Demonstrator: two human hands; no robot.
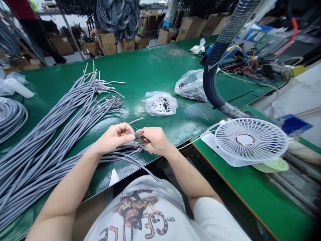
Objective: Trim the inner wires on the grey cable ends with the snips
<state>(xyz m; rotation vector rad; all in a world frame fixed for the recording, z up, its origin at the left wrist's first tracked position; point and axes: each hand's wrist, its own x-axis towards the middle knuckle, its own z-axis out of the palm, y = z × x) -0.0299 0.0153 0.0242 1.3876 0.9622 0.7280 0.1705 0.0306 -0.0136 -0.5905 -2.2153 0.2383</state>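
My left hand (119, 136) is closed in a pinch on a grey cable, close to its stripped end. Thin coloured wires (139, 133) stick out between my two hands. My right hand (156, 140) has its fingers closed on the far ends of these wires; a small dark item under its fingertips is too hidden to name. Beneath and beside my hands lies a bundle of grey cables (75, 160). Farther left, another bundle of grey cables (56, 107) rests on the table, some ends showing red and white wires.
Beyond my hands, a clear bag (162, 104) of small black and white parts and a larger bag (192, 87) lie on the green table (150, 63). To the right are a ribbed hose (213, 80) and a white fan (250, 142). Coiled cable (11, 115) sits far left.
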